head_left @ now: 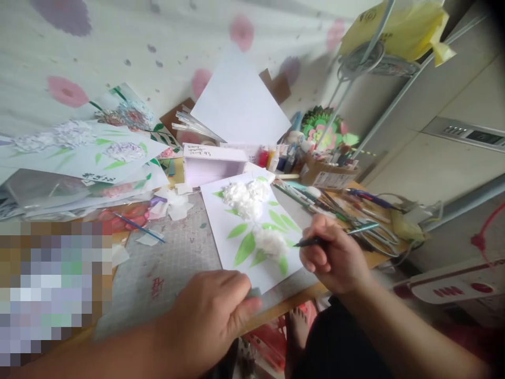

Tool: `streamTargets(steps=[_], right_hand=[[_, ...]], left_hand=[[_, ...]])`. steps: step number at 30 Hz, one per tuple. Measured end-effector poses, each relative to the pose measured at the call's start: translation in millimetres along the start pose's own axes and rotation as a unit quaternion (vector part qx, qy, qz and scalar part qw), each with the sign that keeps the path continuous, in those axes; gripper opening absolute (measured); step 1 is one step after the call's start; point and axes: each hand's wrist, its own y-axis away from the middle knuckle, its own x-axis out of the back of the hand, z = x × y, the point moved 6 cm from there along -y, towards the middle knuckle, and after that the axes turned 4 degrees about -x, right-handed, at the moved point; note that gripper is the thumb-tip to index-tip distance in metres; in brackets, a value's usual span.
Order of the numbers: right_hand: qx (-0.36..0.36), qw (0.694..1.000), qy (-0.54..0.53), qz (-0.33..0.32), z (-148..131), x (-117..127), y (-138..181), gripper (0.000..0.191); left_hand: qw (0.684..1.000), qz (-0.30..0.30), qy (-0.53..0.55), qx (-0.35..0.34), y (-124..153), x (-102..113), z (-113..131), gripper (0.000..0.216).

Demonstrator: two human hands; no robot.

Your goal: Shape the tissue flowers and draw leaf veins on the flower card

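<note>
My right hand (335,252) is closed round a dark pen (311,241), its tip pointing left over the right side of a white sheet (219,226). Green painted leaves (245,248) spread over that sheet. Two raised clusters of white crumpled petals sit among them, a larger flower (246,199) above and a smaller flower (271,243) below, near the pen tip. At the sheet's lower left corner, my left hand (215,305) has its fingers curled and thumb against the edge, pinching the paper there. Its fingertips are partly hidden.
Beneath the sheet lies a grey cutting mat (177,263). Scissors (130,216) and a blue brush (140,227) lie to the left, below finished flower pictures (79,152). A white box (215,158) stands behind. Brushes and tools (351,210) crowd the right, before a cardboard box (329,173).
</note>
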Motion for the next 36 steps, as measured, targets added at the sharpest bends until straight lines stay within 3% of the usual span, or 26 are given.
streamTargets(steps=[3, 6, 9, 14, 16, 20, 23, 31, 36], right_hand=[[0.025, 0.999, 0.034, 0.026, -0.1, 10.3, -1.7, 0.020], [0.069, 0.972, 0.197, 0.109, -13.0, 36.5, -3.0, 0.020], [0.074, 0.893, 0.400, 0.193, -24.5, 70.1, -1.6, 0.033], [0.053, 0.723, 0.671, 0.155, -19.2, 93.6, 1.5, 0.031], [0.029, 0.689, 0.708, 0.151, -14.7, 93.8, 4.8, 0.032], [0.006, 0.696, 0.698, 0.165, -11.9, 89.5, 6.3, 0.040], [-0.004, 0.708, 0.680, 0.189, -10.7, 94.9, 0.0, 0.042], [0.043, 0.740, 0.660, 0.124, -6.9, 103.4, -11.3, 0.013], [0.101, 0.797, 0.583, 0.121, -18.7, 106.0, -9.9, 0.008]], left_hand=[[0.995, 0.010, -0.071, -0.076, 3.5, -4.0, 13.2, 0.025], [0.972, 0.002, -0.211, -0.105, 10.5, -13.6, 18.9, 0.018], [0.954, -0.009, -0.286, -0.085, 14.8, -22.0, 14.9, 0.017], [0.940, 0.013, -0.327, -0.098, 17.7, -24.4, 14.6, 0.028], [0.934, 0.024, -0.336, -0.117, 19.6, -26.1, 17.9, 0.031], [0.925, 0.045, -0.341, -0.162, 21.8, -36.4, 22.5, 0.034], [0.920, 0.040, -0.339, -0.193, 23.7, -48.0, 19.7, 0.024], [0.937, -0.016, -0.261, -0.234, 31.8, -73.0, 9.4, 0.016], [0.943, -0.022, -0.179, -0.280, 29.4, -77.7, 13.5, 0.014]])
